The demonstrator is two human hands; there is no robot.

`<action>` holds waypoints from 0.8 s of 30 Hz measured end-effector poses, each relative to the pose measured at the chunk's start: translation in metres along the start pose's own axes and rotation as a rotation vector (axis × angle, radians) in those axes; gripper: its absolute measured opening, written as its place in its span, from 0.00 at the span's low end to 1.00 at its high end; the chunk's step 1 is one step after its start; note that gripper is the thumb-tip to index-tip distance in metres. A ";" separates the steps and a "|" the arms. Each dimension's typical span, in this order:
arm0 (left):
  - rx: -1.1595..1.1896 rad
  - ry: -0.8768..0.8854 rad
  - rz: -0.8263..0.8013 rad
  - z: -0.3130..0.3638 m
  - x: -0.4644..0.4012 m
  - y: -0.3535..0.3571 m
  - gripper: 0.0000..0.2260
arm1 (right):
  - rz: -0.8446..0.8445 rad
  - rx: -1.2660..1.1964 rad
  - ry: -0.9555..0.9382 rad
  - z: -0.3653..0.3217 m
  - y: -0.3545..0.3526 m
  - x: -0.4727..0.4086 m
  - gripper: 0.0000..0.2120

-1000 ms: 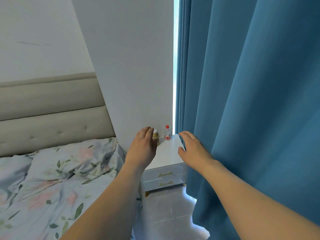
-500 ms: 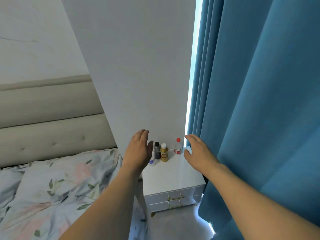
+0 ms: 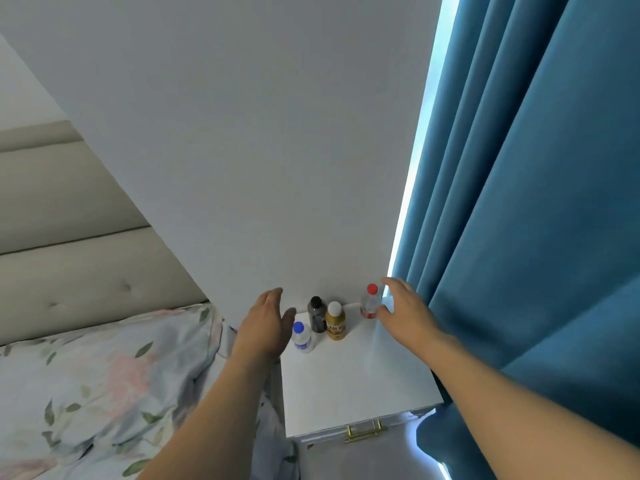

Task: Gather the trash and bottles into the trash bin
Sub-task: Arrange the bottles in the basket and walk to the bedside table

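Nothing is binned yet, I judge: all 4 bottles (image 3: 335, 320) stand at the desk's (image 3: 356, 382) back edge, my left hand (image 3: 265, 327) and right hand (image 3: 403, 311) spread, holding nothing.

The nightstand (image 3: 353, 386) is white with gold handles (image 3: 363, 432). Bottle caps are blue (image 3: 298, 327), black (image 3: 316, 301), white (image 3: 334, 308) and red (image 3: 372, 289). The curtain (image 3: 540, 209) is teal; the bedding (image 3: 104, 386) is a pale floral print.

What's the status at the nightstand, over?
Both hands open: left hand beside blue-capped bottle, right hand at red-capped bottle. Four bottles upright. Curtain close on right.
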State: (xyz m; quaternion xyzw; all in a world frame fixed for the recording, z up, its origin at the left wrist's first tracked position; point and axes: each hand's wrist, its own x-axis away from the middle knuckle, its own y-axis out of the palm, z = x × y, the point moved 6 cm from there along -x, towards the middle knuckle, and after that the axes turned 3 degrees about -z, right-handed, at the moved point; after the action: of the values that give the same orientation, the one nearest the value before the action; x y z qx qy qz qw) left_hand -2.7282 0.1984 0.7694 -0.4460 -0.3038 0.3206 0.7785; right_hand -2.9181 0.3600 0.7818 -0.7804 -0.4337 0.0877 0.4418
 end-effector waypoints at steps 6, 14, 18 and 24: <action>-0.024 -0.111 -0.250 -0.055 -0.105 0.130 0.20 | -0.046 -0.007 0.108 0.075 0.086 -0.138 0.25; -0.279 -0.230 -0.291 -0.115 -0.164 0.232 0.12 | -0.027 0.049 0.139 0.156 0.168 -0.239 0.27; -0.271 -0.185 -0.256 -0.127 -0.173 0.253 0.07 | -0.046 0.163 0.128 0.164 0.180 -0.267 0.24; -0.153 -0.200 -0.218 -0.129 -0.180 0.246 0.07 | -0.010 0.194 0.161 0.163 0.186 -0.270 0.12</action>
State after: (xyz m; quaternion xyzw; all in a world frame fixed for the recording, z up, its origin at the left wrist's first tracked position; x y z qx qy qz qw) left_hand -2.7967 0.0928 0.4632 -0.4343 -0.4498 0.2528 0.7383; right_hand -3.0554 0.2130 0.4765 -0.7365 -0.3900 0.0639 0.5490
